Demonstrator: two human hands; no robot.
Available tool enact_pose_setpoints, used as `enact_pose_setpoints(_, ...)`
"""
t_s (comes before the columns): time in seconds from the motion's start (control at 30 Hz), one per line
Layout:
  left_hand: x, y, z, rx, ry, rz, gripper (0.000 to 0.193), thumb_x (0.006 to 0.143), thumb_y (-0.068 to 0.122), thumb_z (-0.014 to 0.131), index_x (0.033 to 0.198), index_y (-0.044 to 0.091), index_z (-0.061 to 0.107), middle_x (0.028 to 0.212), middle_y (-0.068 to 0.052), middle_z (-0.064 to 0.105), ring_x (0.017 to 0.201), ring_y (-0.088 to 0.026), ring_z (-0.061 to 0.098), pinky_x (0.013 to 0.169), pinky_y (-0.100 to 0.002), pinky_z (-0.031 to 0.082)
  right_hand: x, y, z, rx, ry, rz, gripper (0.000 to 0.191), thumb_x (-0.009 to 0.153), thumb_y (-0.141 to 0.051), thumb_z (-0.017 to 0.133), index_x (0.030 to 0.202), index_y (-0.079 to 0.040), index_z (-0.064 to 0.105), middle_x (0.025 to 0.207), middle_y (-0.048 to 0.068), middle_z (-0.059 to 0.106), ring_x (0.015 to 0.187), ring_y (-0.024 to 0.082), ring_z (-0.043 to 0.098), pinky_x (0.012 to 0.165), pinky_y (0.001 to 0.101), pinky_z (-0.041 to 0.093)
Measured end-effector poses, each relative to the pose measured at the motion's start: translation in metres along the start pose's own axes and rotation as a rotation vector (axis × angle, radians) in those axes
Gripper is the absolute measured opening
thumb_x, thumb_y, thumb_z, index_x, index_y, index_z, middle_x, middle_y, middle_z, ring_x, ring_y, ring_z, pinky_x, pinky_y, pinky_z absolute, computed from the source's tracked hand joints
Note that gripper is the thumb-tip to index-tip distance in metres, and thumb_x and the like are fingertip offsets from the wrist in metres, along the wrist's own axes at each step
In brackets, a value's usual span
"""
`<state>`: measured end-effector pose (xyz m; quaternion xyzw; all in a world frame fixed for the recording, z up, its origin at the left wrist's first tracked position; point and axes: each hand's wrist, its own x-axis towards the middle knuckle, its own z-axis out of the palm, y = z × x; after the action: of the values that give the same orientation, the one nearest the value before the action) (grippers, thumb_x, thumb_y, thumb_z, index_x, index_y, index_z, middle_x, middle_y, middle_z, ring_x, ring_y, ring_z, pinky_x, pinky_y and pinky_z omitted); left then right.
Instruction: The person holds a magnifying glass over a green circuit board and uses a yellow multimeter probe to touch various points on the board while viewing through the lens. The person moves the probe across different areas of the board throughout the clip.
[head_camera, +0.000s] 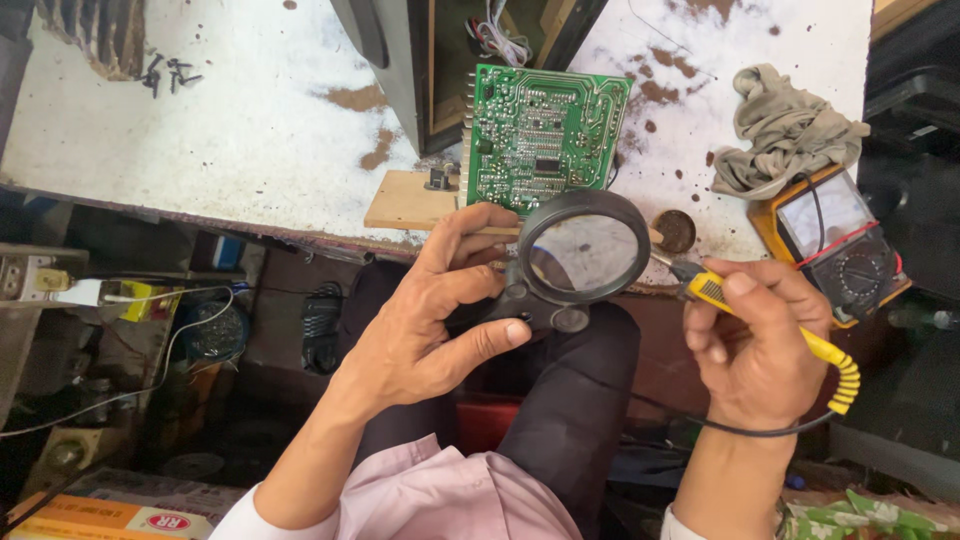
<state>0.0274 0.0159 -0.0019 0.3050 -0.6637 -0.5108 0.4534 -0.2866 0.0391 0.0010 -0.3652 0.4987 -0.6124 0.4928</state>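
left hand (430, 320): grips magnifying glass (583, 248) | right hand (765, 345): clasps yellow probe (770, 320)

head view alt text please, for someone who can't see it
A person's left hand holds a black magnifier over the edge of a green circuit board on a stained white bench, while the right hand grips a yellow probe. A multimeter and a rag lie to the right.

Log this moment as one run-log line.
left hand: holds magnifying glass | right hand: holds yellow soldering iron | green circuit board on bench
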Motion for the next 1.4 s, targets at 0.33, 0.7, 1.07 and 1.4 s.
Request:
enact_pose_setpoints(0.33,0.0,-0.001,-0.001,0.032,0.005,0.016,0.032,0.095,0.025,0.077,0.095,-0.005,0.064,0.156,-0.024,0.04,0.143,-0.037,0.055,0.12,-0.046,0.045,0.006,0.005,-0.004,0.05,-0.013,0.025,0.019,0.099,-0.01,0.065,0.101,0.009,0.069,0.069,0.019,0.062,0.056,0.023,0.055,0.048,0.0257,0.038)
enact_pose_setpoints(0.7,0.001,0.001,-0.001,0.002,0.0,-0.005,0.032,0.095,0.024,0.076,0.099,-0.006,0.066,0.155,-0.023,0.04,0.141,-0.036,0.056,0.12,-0.046,0.046,0.0,0.003,0.002,0.011,-0.014,-0.029,0.017,0.1,-0.006,0.064,0.103,0.01,0.069,0.07,0.02,0.063,0.052,0.022,0.056,0.049,0.0257,0.039)
enact_pose_setpoints(1.07,0.001,0.001,0.001,-0.001,0.012,-0.001,0.033,0.095,0.025,0.076,0.101,-0.006,0.068,0.155,-0.022,0.04,0.141,-0.035,0.055,0.12,-0.045,0.046,-0.001,0.001,-0.003,0.041,0.015,-0.062,0.018,0.1,-0.007,0.065,0.102,0.011,0.069,0.07,0.02,0.063,0.052,0.022,0.056,0.05,0.0265,0.04)
enact_pose_setpoints(1.4,0.0,0.001,0.002,0.006,0.011,0.001,0.033,0.095,0.026,0.076,0.099,-0.005,0.067,0.155,-0.022,0.04,0.14,-0.035,0.056,0.119,-0.046,0.046,-0.001,0.004,0.002,-0.005,0.029,-0.013,0.018,0.099,-0.009,0.064,0.101,0.009,0.068,0.068,0.019,0.062,0.055,0.023,0.056,0.048,0.0255,0.039)
